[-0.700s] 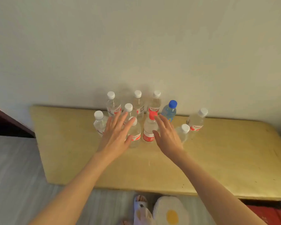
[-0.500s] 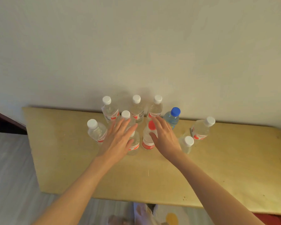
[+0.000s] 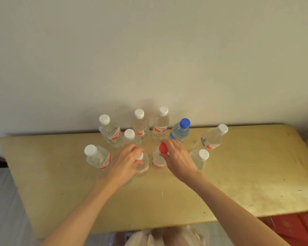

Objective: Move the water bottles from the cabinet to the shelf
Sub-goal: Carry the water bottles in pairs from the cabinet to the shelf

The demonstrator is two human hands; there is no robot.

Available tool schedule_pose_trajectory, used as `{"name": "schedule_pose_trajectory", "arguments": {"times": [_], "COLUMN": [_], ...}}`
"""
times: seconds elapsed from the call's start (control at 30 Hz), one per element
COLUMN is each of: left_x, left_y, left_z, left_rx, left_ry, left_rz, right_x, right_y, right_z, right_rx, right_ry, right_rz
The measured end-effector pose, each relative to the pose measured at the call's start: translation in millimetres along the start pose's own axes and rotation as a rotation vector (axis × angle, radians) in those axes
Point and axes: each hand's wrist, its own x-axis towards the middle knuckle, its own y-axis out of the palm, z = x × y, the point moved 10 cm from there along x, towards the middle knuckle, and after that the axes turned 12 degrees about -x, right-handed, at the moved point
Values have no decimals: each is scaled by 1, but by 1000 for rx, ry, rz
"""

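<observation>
The left hand (image 3: 125,161) curls round the neck of a clear white-capped plastic bottle (image 3: 142,165). The right hand (image 3: 178,159) likewise pinches the clear red-capped plastic bottle (image 3: 158,158), probably because necks give the easiest hold in the cluster crowded near the yellow wooden surface's (image 3: 238,183) back edge.

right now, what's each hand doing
Left hand: fingers curled round the neck of a white-capped bottle.
Right hand: fingers curled round the top of the red-capped bottle.

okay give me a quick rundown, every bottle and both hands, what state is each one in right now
Red-capped bottle: upright, capped, right hand gripping its top.
Front white-capped bottle: upright, left hand gripping its neck.
Blue-capped bottle: upright, capped, untouched.
Six other white-capped bottles: upright, capped, untouched.
Tabletop: scuffed, bearing all nine bottles.
</observation>
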Motion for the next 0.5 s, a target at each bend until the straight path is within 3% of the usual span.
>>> {"name": "schedule_pose_trajectory", "arguments": {"times": [0.2, 0.5], "left_x": [-10, -85], "left_y": [-11, 19], "left_z": [-30, -112], "left_rx": [-67, -134], "left_ry": [186, 552], "left_rz": [18, 329], "right_x": [-51, -221], "right_y": [-39, -92], "right_z": [8, 33], "right_rx": [-22, -60], "right_ry": [175, 643], "right_rz": [-182, -500]}}
